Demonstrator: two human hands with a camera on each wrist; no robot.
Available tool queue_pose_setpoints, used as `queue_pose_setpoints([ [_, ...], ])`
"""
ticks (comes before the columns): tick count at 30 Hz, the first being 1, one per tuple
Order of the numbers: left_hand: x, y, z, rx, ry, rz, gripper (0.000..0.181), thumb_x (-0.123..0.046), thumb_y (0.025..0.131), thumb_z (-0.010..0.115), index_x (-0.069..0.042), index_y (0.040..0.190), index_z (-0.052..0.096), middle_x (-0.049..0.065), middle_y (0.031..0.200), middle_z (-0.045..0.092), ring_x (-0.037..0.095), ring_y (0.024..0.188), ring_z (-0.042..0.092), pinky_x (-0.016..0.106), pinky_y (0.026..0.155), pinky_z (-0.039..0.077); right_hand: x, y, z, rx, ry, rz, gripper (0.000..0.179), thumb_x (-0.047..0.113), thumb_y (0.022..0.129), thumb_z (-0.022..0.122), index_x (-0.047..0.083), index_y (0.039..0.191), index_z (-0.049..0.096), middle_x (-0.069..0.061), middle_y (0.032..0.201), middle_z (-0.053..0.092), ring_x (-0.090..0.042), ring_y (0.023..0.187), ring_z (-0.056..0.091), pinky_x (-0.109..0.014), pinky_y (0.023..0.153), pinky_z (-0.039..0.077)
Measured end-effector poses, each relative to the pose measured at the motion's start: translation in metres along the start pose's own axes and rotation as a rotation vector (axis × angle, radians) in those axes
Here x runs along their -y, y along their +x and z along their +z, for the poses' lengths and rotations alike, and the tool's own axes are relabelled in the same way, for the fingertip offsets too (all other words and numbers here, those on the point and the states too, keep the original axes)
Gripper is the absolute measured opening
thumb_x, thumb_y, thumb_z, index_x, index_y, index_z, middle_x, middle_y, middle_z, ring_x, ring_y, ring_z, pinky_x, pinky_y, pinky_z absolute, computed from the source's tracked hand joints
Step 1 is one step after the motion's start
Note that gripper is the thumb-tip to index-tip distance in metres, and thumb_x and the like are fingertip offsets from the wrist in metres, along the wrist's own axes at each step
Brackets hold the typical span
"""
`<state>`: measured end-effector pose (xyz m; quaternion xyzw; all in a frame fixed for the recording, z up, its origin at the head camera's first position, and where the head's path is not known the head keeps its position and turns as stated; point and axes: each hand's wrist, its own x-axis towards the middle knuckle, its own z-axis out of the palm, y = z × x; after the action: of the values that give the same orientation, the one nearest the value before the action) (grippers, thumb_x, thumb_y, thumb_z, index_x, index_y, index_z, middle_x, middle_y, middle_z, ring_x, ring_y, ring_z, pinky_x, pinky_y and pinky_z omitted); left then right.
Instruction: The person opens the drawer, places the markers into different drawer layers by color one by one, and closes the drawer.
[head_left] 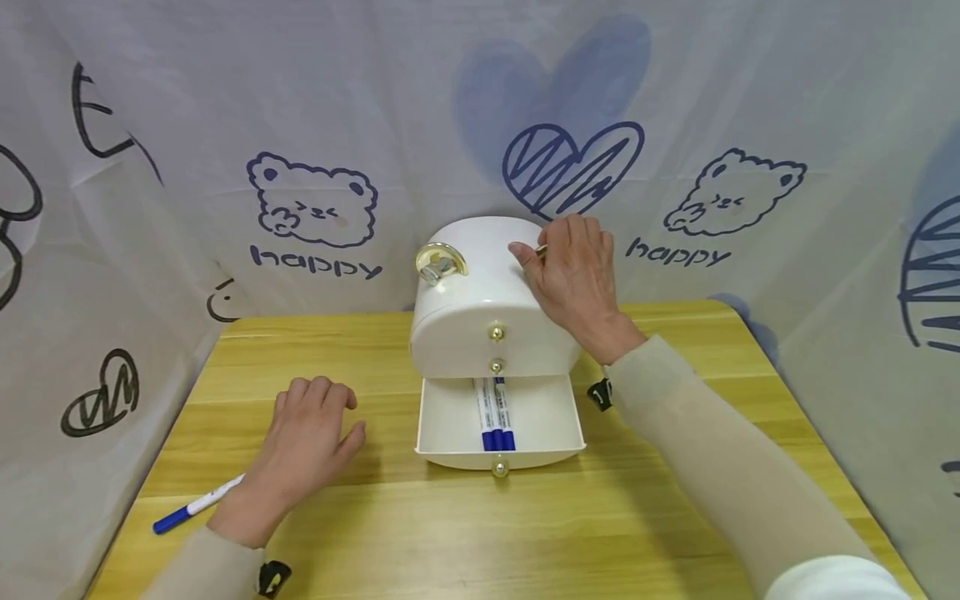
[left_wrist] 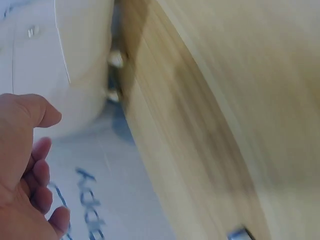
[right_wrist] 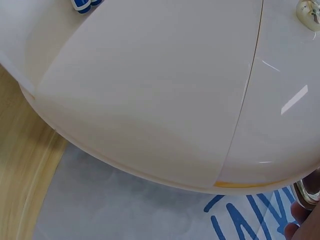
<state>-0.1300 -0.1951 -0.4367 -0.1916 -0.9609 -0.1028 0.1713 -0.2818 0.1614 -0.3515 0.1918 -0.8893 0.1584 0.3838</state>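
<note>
A white storage box [head_left: 487,337] with rounded ends and small round knobs stands on the table in the head view. Its bottom drawer [head_left: 453,421] is pulled out and holds three blue-capped markers [head_left: 497,417]. My right hand [head_left: 577,271] grips the metal side handle [right_wrist: 306,192] at the box's right end; the hand covers most of the handle in the head view. To the left of the drawer, my left hand [head_left: 311,429] hovers over the wood with loosely bent fingers, holding nothing. Another blue-capped marker [head_left: 198,504] lies by the left wrist, partly hidden behind it.
A matching gold handle [head_left: 441,262] is on the box's left side. Behind the wooden table [head_left: 420,533] hangs a pale printed cloth [head_left: 420,108], close to the back of the box. A similar cloth borders the left and right sides.
</note>
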Motion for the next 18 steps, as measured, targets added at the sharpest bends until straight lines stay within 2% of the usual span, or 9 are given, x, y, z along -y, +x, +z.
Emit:
queue_pose_setpoints([
  [9,0.057,-0.044,-0.013,0.025,0.042,-0.063,0.028,-0.021,0.085,0.082,-0.008,0.100,0.063,0.010,0.093,0.058,0.039,0.091,0.048,0.050,0.071,0.036,0.000,0.000,0.001,-0.004,0.000,0.003,0.075,0.070,0.104,0.031,0.000,0.100,0.056,-0.015,0.088,0.048,-0.037,0.083,0.043,-0.048,0.075,0.032],
  [14,0.085,-0.069,-0.020,0.154,0.075,-0.122,0.033,-0.027,0.086,0.084,-0.008,0.104,0.064,0.010,0.097,0.059,0.042,0.097,0.050,0.055,0.075,0.038,0.001,0.000,0.001,0.004,-0.002,0.011,0.076,0.071,0.104,0.029,0.000,0.100,0.056,-0.015,0.088,0.048,-0.036,0.083,0.043,-0.048,0.075,0.033],
  [18,0.103,-0.087,-0.025,0.221,0.108,-0.167,0.037,-0.029,0.083,0.087,-0.008,0.106,0.065,0.010,0.098,0.060,0.040,0.096,0.049,0.053,0.075,0.037,0.001,0.000,0.000,0.006,-0.001,0.012,0.076,0.071,0.103,0.029,0.000,0.100,0.057,-0.015,0.088,0.049,-0.036,0.083,0.043,-0.048,0.075,0.033],
])
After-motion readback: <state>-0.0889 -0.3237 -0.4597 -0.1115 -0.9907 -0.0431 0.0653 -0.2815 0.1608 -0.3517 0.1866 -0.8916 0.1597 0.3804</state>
